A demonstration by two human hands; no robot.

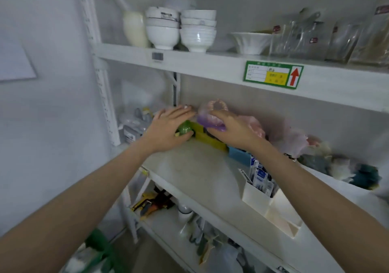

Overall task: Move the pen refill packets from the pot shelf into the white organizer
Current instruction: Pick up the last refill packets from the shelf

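Observation:
The white organizer [255,199] stands on the middle shelf at the right, under my right forearm. Several blue-and-white pen refill packets [261,178] stand upright in its nearest compartment; its other compartments look bare. My left hand [168,128] lies flat at the back left of the same shelf, its fingers over a green round object [184,128]. My right hand [229,128] grips a purple and pink dental model [211,115] beside it. Yellow box [208,138] and blue box [239,155] sit between the hands and the organizer.
The top shelf holds stacked white bowls [181,28] and clear glassware [315,39], with a green label [273,74] on its edge. Pink bags [292,140] and dark plush items [345,169] crowd the middle shelf's right. Tools [153,203] lie on the lower shelf.

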